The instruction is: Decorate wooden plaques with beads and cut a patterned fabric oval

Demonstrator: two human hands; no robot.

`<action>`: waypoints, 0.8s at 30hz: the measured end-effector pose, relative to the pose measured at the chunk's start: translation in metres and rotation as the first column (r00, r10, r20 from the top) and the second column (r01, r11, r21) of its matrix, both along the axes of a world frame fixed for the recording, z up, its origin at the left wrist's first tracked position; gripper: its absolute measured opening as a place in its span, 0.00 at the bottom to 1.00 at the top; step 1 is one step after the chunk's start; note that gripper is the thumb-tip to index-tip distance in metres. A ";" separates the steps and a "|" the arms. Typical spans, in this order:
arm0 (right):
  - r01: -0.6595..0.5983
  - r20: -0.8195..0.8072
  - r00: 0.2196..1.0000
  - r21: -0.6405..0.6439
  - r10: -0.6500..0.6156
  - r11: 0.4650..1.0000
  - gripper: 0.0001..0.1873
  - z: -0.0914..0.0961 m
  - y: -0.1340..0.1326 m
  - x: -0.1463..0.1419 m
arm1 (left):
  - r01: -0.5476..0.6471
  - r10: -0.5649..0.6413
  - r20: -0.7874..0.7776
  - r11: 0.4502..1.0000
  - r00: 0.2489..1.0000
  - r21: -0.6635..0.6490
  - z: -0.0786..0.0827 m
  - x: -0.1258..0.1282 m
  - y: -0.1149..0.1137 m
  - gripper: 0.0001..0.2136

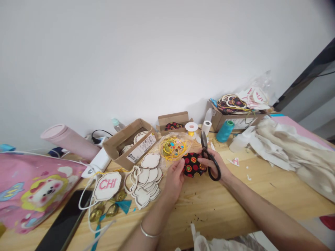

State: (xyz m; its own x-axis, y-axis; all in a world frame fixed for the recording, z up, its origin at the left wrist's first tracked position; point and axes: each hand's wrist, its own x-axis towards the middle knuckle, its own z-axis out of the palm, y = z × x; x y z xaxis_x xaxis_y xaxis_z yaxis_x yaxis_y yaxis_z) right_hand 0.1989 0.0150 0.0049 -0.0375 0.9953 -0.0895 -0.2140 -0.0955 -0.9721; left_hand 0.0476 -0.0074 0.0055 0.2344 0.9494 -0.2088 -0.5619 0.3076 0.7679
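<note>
And there's the left hand (175, 176), fingers closed, pinching a black flowered fabric piece (192, 164) low over the counter (220, 205)! The right hand (214, 164) is curled round the black-handled scissors (204, 143), blades up, right beside that fabric. Behind them, 3 cardboard boxes: the left box (128, 144) holds pale wooden cutouts, the small middle box (172, 120) holds patterned cloth (174, 126), and the right box (235, 123) is heaped with patterned pieces (230, 103). Just past the hands sits a clear bag (172, 148) of yellow cord!
</note>
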 end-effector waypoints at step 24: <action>-0.200 0.061 0.980 0.198 0.192 0.959 0.27 -0.017 -0.001 0.017 | -0.196 0.199 0.024 0.975 0.980 -0.103 0.004 -0.005 0.005 0.10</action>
State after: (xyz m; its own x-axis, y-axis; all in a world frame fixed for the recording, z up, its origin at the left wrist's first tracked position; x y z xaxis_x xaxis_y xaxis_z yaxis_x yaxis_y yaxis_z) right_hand 0.2161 0.0144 -0.0123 -0.2342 0.9662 0.1077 -0.1703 0.0683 -0.9830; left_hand 0.0428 -0.0028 0.0099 0.0529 0.9524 -0.3001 -0.6444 0.2621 0.7184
